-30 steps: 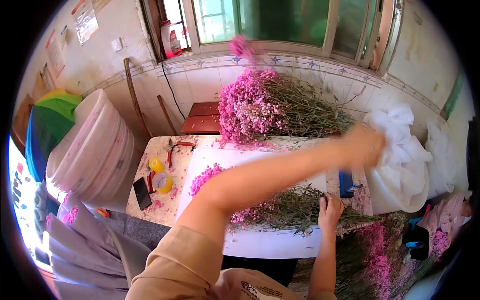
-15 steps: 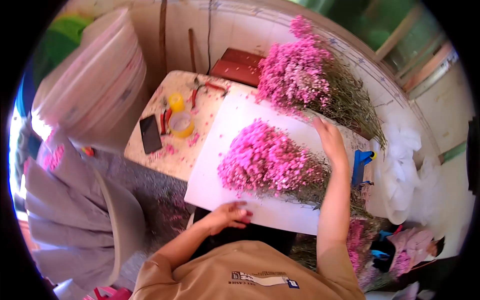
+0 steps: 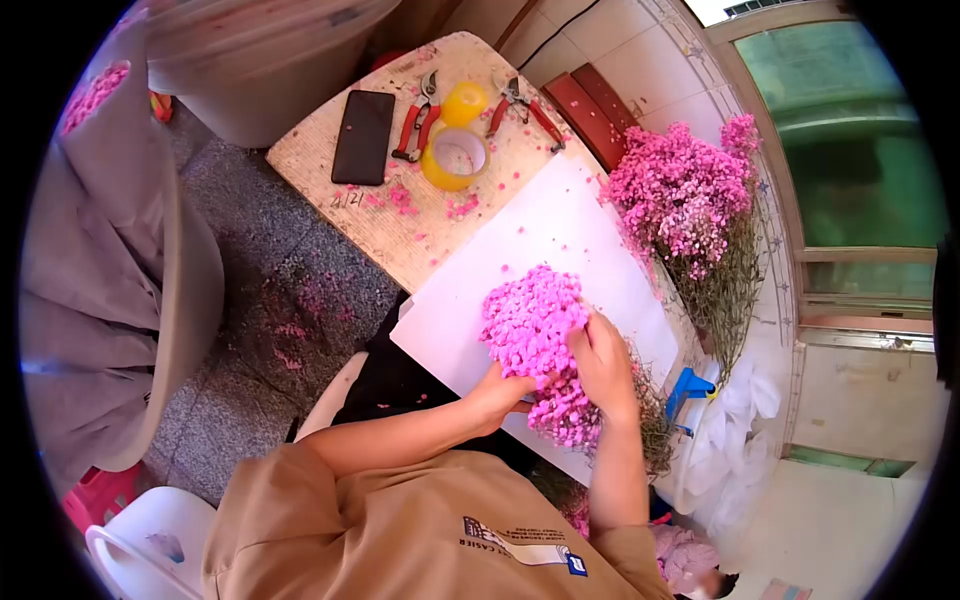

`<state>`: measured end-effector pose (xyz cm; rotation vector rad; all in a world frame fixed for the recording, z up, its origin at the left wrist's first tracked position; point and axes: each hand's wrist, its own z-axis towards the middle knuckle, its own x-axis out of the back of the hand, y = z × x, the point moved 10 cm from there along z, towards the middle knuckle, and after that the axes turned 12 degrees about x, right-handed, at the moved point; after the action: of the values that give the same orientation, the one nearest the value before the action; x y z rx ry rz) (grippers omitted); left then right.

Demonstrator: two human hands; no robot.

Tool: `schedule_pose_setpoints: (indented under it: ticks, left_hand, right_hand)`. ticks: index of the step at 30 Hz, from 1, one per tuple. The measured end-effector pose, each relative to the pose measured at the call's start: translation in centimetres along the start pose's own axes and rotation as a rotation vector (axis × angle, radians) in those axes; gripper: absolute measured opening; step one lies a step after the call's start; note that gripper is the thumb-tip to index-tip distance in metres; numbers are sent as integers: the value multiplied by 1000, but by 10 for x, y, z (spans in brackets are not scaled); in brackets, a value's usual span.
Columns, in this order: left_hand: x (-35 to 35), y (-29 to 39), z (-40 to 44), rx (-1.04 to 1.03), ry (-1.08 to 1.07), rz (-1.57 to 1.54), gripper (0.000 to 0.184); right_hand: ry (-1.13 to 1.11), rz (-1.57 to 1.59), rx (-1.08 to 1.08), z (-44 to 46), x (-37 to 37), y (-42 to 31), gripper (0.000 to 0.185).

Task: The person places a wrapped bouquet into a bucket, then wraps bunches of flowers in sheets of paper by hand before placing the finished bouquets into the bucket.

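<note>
One wooden table [image 3: 400, 248] is filling the middle of the scene, and a big grey cloth-lined tub [image 3: 90, 300] is standing at the left. On the table's right half, a white sheet [image 3: 560, 215] is lying flat. Far right, a big pink-flowered bunch [image 3: 680, 190] is resting, its stems pointing nearer. Now to the action: a smaller pink bunch [image 3: 530, 310] is sitting over the near part of the sheet, right between the hands! The left hand [image 3: 497, 393] is curling round its lower side, thumb across the blossoms, holding on. The right hand [image 3: 603, 365] is half closing against the right side, touching flowers; its fingertips are hiding, so I cannot tell how firmly it is gripping. Over on the left, a dark phone [image 3: 363, 137] is lying beside red-handled pruners [image 3: 405, 133], and a second pair [image 3: 547, 125] is lying further right. A blue tool [image 3: 685, 395] is sitting at the right edge. Two yellow tape rolls [image 3: 450, 180] are resting between the pruners, and tiny pink petals [image 3: 400, 197] are dotting the wood.
</note>
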<state>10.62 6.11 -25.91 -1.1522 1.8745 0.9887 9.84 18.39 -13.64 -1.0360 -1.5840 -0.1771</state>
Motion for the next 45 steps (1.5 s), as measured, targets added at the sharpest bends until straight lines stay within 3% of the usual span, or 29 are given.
schedule_pose_setpoints:
  ticks: [2,3,5,9,10,11,12,13,15,16,19,21,23,25,27,29,31,33,34,39,41,43,45]
  left_hand:
    - [0,-2,0,-29,-6,-20,56]
    - [0,0,-1,-74,-8,-34,55]
    - [3,-4,2,-59,-16,-32,57]
    - [16,12,1,48,47,41,58]
    - [18,28,-6,-27,21,293,55]
    - [19,35,-15,-98,-7,547,54]
    - [42,40,-18,-188,228,915,40]
    - [52,30,-21,-186,229,923,40]
    - [-3,19,-63,-701,128,1845,28]
    - [-15,12,-75,-907,126,1978,23]
    - [-21,-8,-77,-1076,135,2182,25]
    - [-22,-15,-75,-1087,121,2170,25]
    - [-17,-26,-68,-1028,91,2280,24]
    - [-21,-24,-71,-1145,99,2250,24]
    - [-20,-28,-66,-1058,54,2253,23]
    - [-20,-28,-64,-952,19,2260,23]
    - [-12,-26,-62,-846,0,2274,22]
    - [-14,-18,-71,-1097,71,2173,22]
    - [-12,-17,-73,-1145,85,2109,20]
    - [-11,-15,-68,-1068,80,2067,18]
    - [-11,-11,-68,-1041,66,2072,18]
    - [-8,-8,-74,-1031,9,2117,17]
    - [-8,9,-91,-1095,12,2129,17]
  right_hand:
    - [2,-78,644,-30,6,-48,96]
    - [-1,-79,634,-34,4,-48,96]
    - [-97,-387,492,-36,-15,-43,117]
    - [73,-445,540,5,-35,-6,113]
    - [104,-395,507,16,-30,1,98]
    - [104,-387,508,24,-21,-6,98]
    - [7,-219,465,33,-15,-8,92]
    - [-86,-51,420,41,-13,-5,85]
    - [-69,-2,439,45,-11,-5,75]
    - [-116,27,418,42,-14,-4,76]
    - [-104,2,527,25,-24,-9,73]
    - [-160,-104,451,16,-36,-15,71]
    - [-120,-71,558,18,-32,-20,68]
    - [-133,-133,453,27,-22,-30,66]
    - [-129,-126,479,38,-29,-47,68]
    - [-74,-209,653,44,-44,-77,72]
    - [-153,-333,584,47,-57,-85,75]
    - [-92,-269,745,44,-55,-80,77]
    - [-152,-282,697,46,-61,-67,78]
    - [-115,-242,624,40,-59,-62,77]
    - [-66,-236,618,43,-59,-63,65]
    - [-31,-245,628,44,-57,-62,69]
    - [-105,-195,669,50,-63,-57,88]
